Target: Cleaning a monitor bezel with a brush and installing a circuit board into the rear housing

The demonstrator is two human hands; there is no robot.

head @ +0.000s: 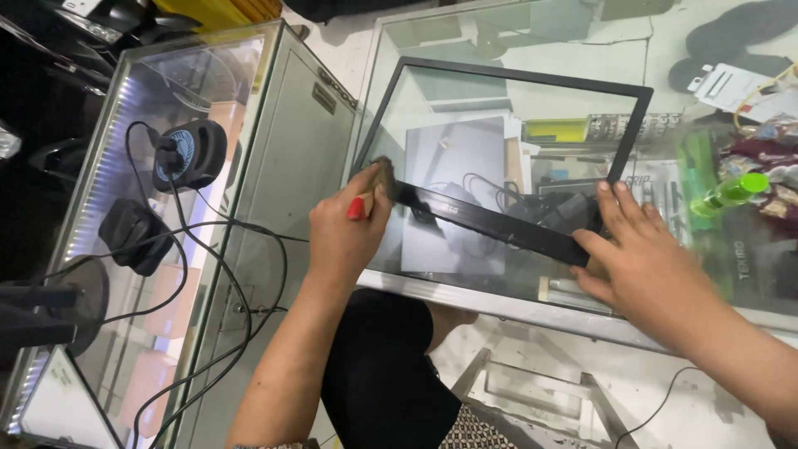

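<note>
Bezel frame (499,224) brushing in progress: left hand (345,229) clamped on red-handled brush (376,187), right hand (640,258) spread flat, pinning lower bar to glass counter (465,287). Next stroke probably requires steady pinning pressure.

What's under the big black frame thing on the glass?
Under the black frame is the glass counter top. Through it show a grey laptop and cables. The right hand covers one corner.

A thin black bezel (507,150) – an empty rectangular frame – lies flat on the glass counter (465,283), its near edge slanting down rightward; a small red-handled brush (371,193) rests on its near-left corner
</note>
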